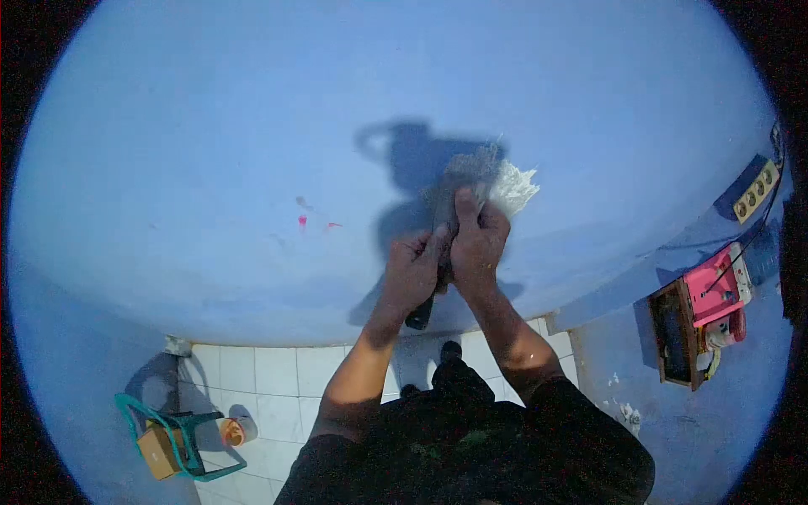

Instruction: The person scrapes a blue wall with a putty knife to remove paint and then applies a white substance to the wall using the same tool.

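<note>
Both my hands are raised close in front of a blue wall (252, 126). My left hand (412, 273) is closed around a flat-bladed tool with a black handle (418, 316), whose end sticks out below the fist. The blade rises between my hands and is partly hidden by them. My right hand (478, 248) is closed on the tool too, thumb pointing up along it. Just above and beside my fingers, the wall has a bare patch (515, 187), white and jagged at its right edge. Shadows of my head and arms fall over it.
At lower left, a green plastic chair (181, 438) bears a cardboard box (160, 450), near an orange-and-white bucket (238, 431). White floor tiles (278, 370) lie below. On the right wall are a power strip (756, 192) and a wooden shelf (673, 335) with a pink container (711, 286).
</note>
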A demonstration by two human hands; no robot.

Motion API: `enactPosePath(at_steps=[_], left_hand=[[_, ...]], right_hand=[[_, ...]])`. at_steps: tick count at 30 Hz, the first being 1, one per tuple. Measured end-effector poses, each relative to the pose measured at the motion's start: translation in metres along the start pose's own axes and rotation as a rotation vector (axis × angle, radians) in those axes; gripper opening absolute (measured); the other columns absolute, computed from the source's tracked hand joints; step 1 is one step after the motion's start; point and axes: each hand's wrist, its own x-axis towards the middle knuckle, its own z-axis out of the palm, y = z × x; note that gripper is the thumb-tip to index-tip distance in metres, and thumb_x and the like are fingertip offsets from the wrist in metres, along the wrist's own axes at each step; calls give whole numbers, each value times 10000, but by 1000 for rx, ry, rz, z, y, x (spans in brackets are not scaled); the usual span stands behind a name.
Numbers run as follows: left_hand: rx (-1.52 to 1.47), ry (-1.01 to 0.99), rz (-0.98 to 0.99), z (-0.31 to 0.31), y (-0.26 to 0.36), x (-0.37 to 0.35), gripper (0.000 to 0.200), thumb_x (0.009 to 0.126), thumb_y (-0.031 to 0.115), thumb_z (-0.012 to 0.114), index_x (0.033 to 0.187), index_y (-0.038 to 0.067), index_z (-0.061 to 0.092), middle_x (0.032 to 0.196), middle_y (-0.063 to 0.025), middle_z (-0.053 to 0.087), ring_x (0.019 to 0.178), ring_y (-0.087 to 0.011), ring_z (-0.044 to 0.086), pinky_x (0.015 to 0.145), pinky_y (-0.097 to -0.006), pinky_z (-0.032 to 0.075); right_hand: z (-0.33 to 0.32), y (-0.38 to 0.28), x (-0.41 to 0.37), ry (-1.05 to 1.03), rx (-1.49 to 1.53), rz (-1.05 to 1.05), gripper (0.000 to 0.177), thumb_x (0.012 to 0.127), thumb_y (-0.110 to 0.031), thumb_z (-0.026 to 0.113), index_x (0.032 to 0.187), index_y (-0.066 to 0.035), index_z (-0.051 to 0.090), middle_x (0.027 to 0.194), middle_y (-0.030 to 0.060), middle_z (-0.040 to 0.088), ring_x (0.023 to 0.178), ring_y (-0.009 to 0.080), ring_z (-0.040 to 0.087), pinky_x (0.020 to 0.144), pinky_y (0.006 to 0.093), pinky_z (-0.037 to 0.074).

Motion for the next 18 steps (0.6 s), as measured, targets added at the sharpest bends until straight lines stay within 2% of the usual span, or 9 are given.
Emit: enactPosePath(at_steps=[2, 5, 8, 14, 18], left_hand=[[-64, -48, 73, -1, 3, 2, 370, 894, 265, 447, 658, -1, 551, 469, -40, 486, 364, -105, 451, 339, -256, 347], [-7, 6, 12, 0, -5, -5, 374, 893, 271, 448, 661, -3, 552, 471, -42, 495, 358, -103, 442, 338, -253, 343], [-46, -43, 31, -4, -5, -4, 369, 893, 269, 449, 670, -3, 560, 468, -43, 493, 356, -100, 436, 339, -250, 340], [-74, -7, -42, -2, -6, -6, 350, 893, 257, 447, 702, -3, 583, 465, -37, 490, 357, -94, 434, 339, -253, 339], [-23, 21, 10, 0, -2, -9, 348, 891, 252, 449, 699, -6, 580, 460, -41, 493, 360, -96, 448, 340, -257, 342]], right_hand=[[-1, -3, -3, -15, -34, 2, 287, 852, -227, 543, 648, -26, 526, 548, -25, 463, 514, 53, 391, 444, 249, 325], [2, -5, -10, 15, 2, 26, 283, 852, -217, 544, 639, -32, 517, 549, -25, 457, 518, 49, 377, 441, 245, 311], [-3, 10, -13, -14, -50, 4, 311, 855, -222, 540, 606, -41, 498, 541, -35, 441, 520, 47, 365, 434, 245, 298], [-2, 2, -15, -29, -91, 107, 304, 857, -224, 534, 614, -46, 488, 546, -40, 434, 528, 44, 360, 433, 248, 287], [-1, 7, -11, 1, -126, -33, 322, 857, -242, 533, 607, -45, 485, 516, -42, 413, 512, 48, 350, 434, 250, 281]])
